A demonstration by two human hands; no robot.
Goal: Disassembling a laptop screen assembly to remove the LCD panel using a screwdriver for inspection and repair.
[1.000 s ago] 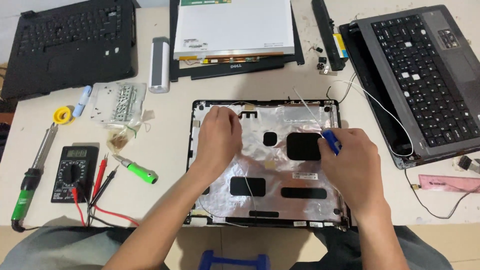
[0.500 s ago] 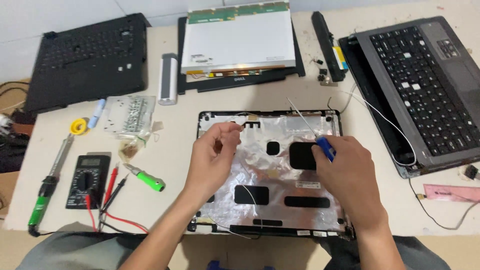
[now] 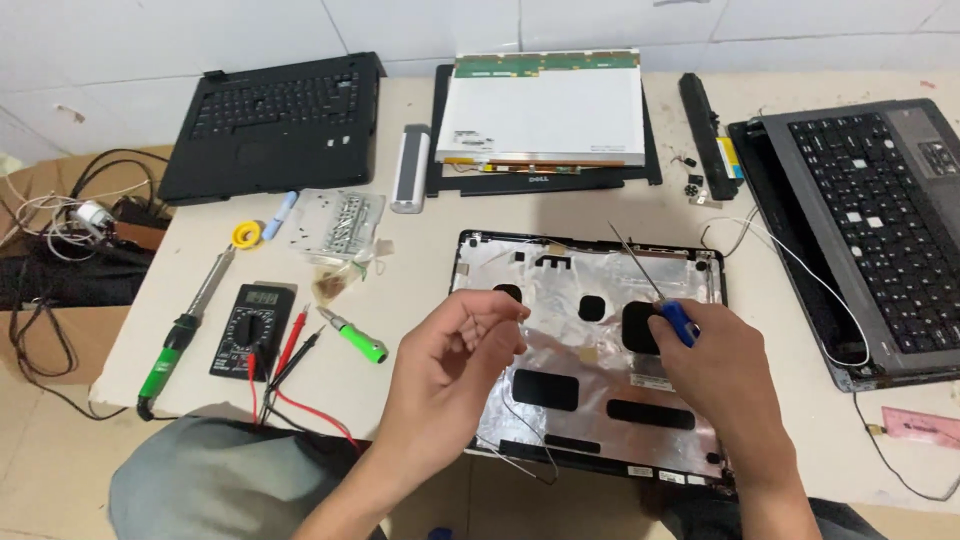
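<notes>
A laptop lid cover (image 3: 560, 275), black-framed and lined with silver foil, lies inside-up on the table in front of me. My left hand (image 3: 450, 365) hovers just above its left part with thumb and fingertips pinched together; whether anything tiny sits between them is not visible. A thin loose wire (image 3: 525, 430) runs across the foil below that hand. My right hand (image 3: 725, 375) rests over the cover's right side, gripping a blue-handled screwdriver (image 3: 678, 320). Its thin shaft points up and to the left.
A multimeter (image 3: 250, 325) with red and black leads, a green-handled soldering iron (image 3: 180, 340), a green screwdriver (image 3: 355, 335) and a bag of small parts (image 3: 345, 220) lie left. A black laptop base (image 3: 270, 120), bare screen panel (image 3: 545, 115) and grey open laptop (image 3: 880, 220) ring the cover.
My left hand has lifted off the foil, where it lay flat, and its fingers have closed into a pinch. The right hand keeps the screwdriver. The view has shifted up and back.
</notes>
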